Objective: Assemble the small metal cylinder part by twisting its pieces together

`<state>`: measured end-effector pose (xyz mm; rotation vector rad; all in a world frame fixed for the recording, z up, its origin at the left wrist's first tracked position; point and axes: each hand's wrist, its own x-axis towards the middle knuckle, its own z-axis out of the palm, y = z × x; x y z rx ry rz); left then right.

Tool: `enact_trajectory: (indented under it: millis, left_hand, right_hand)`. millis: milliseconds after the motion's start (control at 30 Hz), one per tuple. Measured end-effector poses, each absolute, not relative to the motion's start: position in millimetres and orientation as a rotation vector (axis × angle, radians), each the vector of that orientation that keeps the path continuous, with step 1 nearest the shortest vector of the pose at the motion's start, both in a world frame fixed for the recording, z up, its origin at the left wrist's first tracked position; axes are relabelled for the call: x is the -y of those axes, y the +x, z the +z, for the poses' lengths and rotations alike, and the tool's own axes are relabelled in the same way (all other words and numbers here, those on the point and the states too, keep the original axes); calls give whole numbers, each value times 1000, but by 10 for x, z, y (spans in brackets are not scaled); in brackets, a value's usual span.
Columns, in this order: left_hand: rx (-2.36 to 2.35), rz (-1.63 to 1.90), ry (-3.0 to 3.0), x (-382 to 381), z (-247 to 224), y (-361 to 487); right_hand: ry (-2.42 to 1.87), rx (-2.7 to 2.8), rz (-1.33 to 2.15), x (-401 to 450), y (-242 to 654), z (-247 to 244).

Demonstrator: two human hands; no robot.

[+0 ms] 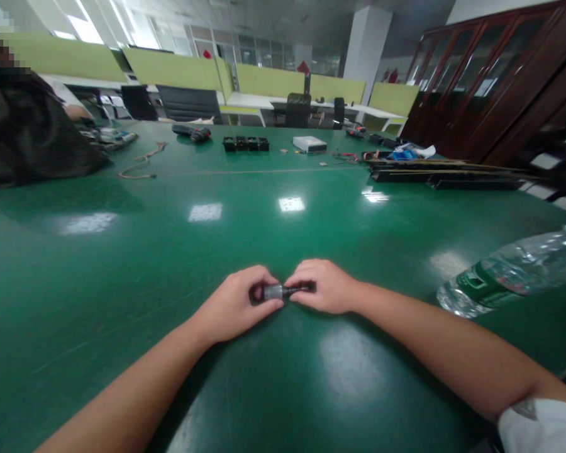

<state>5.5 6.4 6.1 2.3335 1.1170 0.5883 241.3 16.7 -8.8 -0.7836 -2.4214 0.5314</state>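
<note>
In the middle of the green table (245, 390), both of my hands hold a small silver-and-black cylinder (273, 292) with a thin dark shaft, lying roughly level from left to right. Its exact kind is too small and blurred to make out. My left hand (233, 306) curls around the silver end, thumb along the near side. On the other side, the thumb and fingers of my right hand (327, 287) pinch the dark shaft. Fingers hide parts of both ends.
A water bottle (493, 280) lies on its side by my right forearm. Farther back are black boxy parts (246, 144), a white box (309, 145), a cable (141, 160) and dark strips (476, 182). A person in dark clothing (33, 126) is at the far left.
</note>
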Motion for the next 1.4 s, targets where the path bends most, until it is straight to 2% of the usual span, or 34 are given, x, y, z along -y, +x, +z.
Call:
enact_trajectory:
  millis: [1400]
  left_hand:
    - [-1129, 596, 2361, -49, 95, 87]
  right_hand:
    - [-788, 2409, 541, -154, 2418, -59]
